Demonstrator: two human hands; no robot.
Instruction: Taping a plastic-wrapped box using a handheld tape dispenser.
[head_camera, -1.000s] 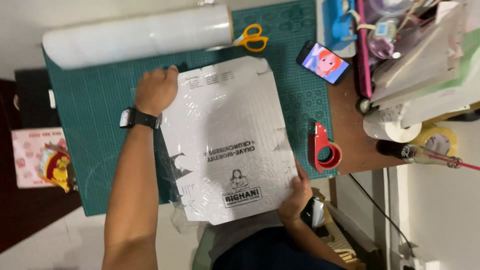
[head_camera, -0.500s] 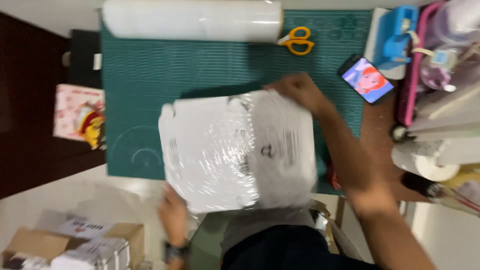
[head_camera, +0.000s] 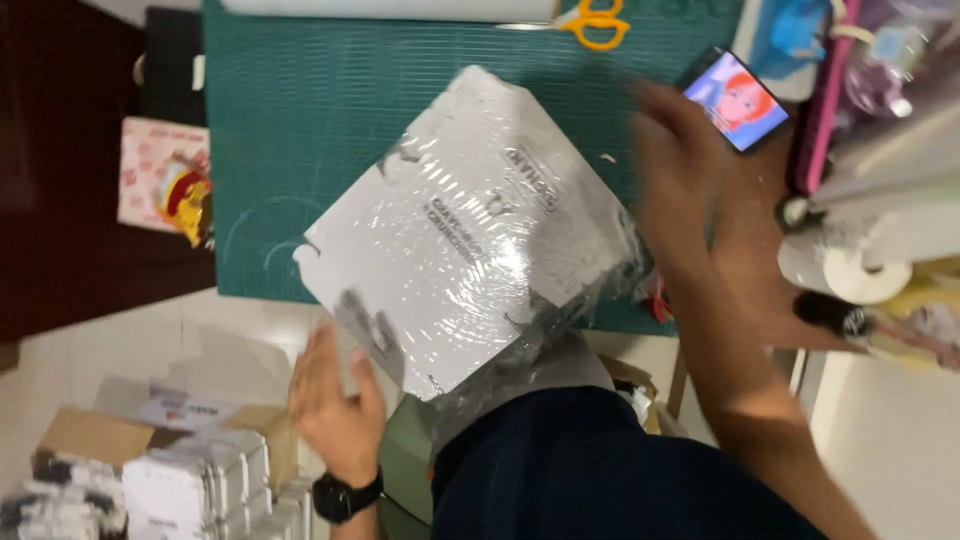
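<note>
- A dark green cutting mat (head_camera: 330, 130) covers the bench, with pale floor tiles showing below its near edge and clutter along the right side.
- The white flat box wrapped in clear film (head_camera: 465, 230) lies on the mat, turned corner-on like a diamond; its near corner overhangs the mat's edge toward the person's lap.
- The left hand (head_camera: 335, 395) sits just off the box's near-left edge, palm open, fingers spread, holding nothing; whether it touches the film I cannot tell.
- The right hand (head_camera: 680, 170), blurred, hovers at the box's far-right edge, fingers open and empty, about equally near.
- Farther out: yellow-handled scissors (head_camera: 595, 20) at the far edge, a lit phone (head_camera: 735, 100) on the right, stacked small boxes (head_camera: 170, 480) on the floor.
</note>
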